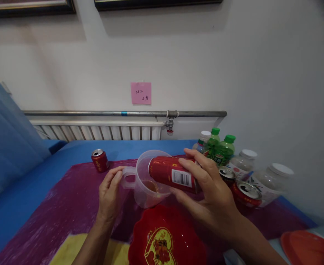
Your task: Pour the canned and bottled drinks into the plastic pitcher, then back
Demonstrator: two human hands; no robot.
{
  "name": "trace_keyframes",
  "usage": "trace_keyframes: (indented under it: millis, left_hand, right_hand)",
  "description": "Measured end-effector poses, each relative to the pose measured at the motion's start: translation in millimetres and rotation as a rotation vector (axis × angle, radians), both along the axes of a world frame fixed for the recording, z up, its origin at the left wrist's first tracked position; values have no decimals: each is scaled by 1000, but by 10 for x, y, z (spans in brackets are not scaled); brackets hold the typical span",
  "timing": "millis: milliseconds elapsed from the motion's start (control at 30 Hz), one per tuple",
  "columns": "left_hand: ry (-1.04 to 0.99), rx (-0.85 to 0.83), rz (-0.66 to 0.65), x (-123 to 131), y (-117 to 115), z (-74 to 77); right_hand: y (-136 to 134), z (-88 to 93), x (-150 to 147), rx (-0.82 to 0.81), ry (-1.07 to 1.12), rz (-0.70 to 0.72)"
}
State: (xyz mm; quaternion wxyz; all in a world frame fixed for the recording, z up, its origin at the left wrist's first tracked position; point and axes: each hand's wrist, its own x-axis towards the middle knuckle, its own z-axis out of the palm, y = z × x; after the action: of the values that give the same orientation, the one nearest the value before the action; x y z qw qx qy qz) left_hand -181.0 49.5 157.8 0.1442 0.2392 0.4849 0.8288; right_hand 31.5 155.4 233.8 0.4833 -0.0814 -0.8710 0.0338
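My right hand (214,193) grips a red drink can (163,171), tipped nearly on its side with its top end over the mouth of a clear plastic jug (143,198). A little brown liquid (150,185) lies inside the jug. At the jug's left side, the fingers of my left hand (109,195) are closed on its handle (125,176). Just in front of the jug lies a red scalloped plate (189,235) with a gold and red pattern. The can's opening is hidden from me.
An opened red can (100,161) stands at the left. Along the right are two more opened cans (247,193), green-capped bottles (224,151) and white-lidded jars (274,182). A yellow cloth (68,250) lies in front, and an orange-red object (308,246) sits at lower right.
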Motion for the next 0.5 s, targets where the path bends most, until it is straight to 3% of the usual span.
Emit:
trace_keyframes:
  millis: [500]
  left_hand:
    - [-45, -5, 2, 20, 2, 63]
  right_hand:
    - [-2, 15, 57, 24, 103, -25]
